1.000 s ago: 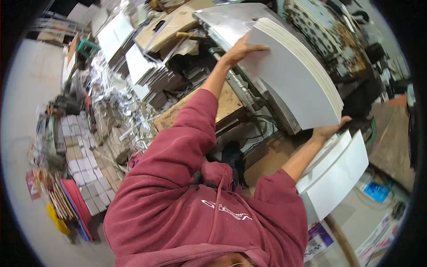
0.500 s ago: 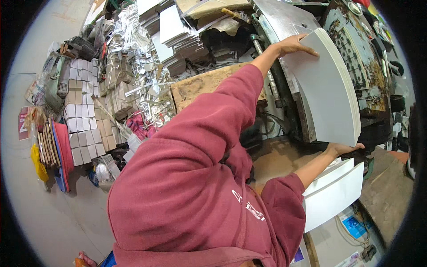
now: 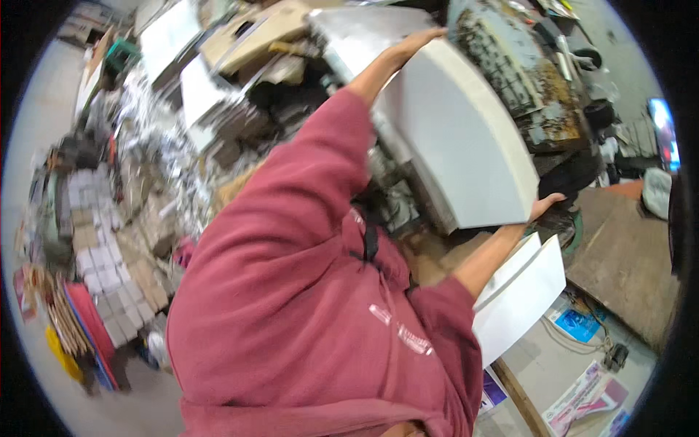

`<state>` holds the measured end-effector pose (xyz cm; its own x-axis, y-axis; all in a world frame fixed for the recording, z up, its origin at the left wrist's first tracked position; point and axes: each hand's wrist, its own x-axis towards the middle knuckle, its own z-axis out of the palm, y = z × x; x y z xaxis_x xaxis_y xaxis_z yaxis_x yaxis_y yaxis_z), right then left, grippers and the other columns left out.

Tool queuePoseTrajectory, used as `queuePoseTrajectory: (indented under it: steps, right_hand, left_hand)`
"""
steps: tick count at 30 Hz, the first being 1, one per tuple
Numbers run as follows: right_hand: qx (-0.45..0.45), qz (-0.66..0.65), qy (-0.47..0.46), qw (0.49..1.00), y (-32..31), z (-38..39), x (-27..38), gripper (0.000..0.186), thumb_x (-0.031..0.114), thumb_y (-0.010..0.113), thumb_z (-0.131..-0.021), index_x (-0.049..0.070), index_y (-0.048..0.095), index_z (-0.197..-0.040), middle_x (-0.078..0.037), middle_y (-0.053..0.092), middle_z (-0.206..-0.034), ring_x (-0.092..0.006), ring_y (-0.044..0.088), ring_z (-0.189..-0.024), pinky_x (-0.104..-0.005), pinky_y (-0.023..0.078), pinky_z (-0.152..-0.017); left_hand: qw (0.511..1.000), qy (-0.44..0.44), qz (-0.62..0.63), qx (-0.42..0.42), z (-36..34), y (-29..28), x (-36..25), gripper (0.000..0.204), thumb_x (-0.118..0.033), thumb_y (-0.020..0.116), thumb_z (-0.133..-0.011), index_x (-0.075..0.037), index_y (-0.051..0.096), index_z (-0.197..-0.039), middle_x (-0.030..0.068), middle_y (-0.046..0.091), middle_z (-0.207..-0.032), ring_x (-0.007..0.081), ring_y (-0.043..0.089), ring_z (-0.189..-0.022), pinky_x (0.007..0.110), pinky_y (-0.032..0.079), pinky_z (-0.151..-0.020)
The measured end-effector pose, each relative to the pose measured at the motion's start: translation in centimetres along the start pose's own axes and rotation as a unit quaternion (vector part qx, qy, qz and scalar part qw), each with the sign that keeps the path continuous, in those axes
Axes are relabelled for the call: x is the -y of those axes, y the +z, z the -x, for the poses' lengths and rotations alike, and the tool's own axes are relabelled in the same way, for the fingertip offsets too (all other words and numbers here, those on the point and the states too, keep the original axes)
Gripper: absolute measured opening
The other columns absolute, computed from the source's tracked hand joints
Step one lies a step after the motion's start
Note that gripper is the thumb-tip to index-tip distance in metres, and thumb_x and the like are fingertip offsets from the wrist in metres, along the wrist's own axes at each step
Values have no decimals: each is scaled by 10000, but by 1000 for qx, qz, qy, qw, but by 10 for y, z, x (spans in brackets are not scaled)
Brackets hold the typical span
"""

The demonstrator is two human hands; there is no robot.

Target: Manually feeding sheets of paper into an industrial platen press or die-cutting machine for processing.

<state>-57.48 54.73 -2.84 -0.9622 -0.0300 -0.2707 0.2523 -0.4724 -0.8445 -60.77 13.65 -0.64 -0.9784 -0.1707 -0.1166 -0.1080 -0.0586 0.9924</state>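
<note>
A thick stack of large white sheets (image 3: 466, 146) spans the space between my hands, its layered long edge facing right. My left hand (image 3: 416, 45) grips its far end, with the fingers over the corner. At the near end my right hand (image 3: 545, 207) holds the lower right corner, the thumb side showing and the other fingers partly hidden. The stack lies over a flat metal bed (image 3: 349, 25) of a machine. Below my right forearm stand more white sheets (image 3: 520, 306), upright and slightly apart.
A rusty, paint-worn machine panel (image 3: 510, 80) rises right of the stack. A wooden board (image 3: 619, 255) lies at the right. Paper scraps (image 3: 156, 124), bundled paper blocks (image 3: 102, 255) and further sheet piles (image 3: 207, 102) fill the left. A cable (image 3: 604, 342) runs along the floor.
My view has swung, so the surroundings sit further left. Both hands keep hold of the stack, which now appears to lean further back over the metal bed.
</note>
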Motion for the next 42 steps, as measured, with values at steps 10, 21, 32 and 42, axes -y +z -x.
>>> queuePoseTrajectory:
  steps: [10, 21, 32, 42]
  right_hand:
    - [119, -13, -14, 993, 29, 26, 4, 1095, 859, 232, -778, 13, 243, -1473, -194, 315, -1489, -296, 310, -1370, -401, 203, -1139]
    - [52, 614, 18, 788, 57, -6, 67, 517, 369, 596, -927, -34, 543, -1247, -168, 548, -1278, -258, 455, -1248, -351, 313, -1059]
    - [330, 732, -251, 540, 168, 31, 32, 1233, 673, 784, -511, 10, 301, -1432, -174, 479, -1316, -333, 442, -1238, -467, 315, -1000]
    - [186, 752, -190, 604, 153, 22, 43, 904, 499, 835, -582, -2, 482, -1246, -214, 581, -1184, -301, 566, -1105, -423, 371, -971]
  left_hand:
    - [996, -67, 51, 8, 10, 5, -4, 834, -647, 366, -925, -1, 305, -1449, 190, 375, -1450, 262, 343, -1352, 354, 255, -1122]
    - [973, 210, -62, -74, 91, 0, 24, 838, -354, 840, -630, -34, 495, -1323, 126, 586, -1236, 240, 538, -1152, 360, 389, -1026]
    - [983, 175, -10, -47, 90, 7, 5, 953, -650, 731, -593, -94, 498, -1331, 118, 529, -1297, 286, 451, -1259, 441, 307, -1088]
    - [973, 206, -100, -4, 69, 19, -38, 818, -528, 743, -695, -145, 442, -1353, 86, 509, -1315, 281, 399, -1297, 445, 282, -1105]
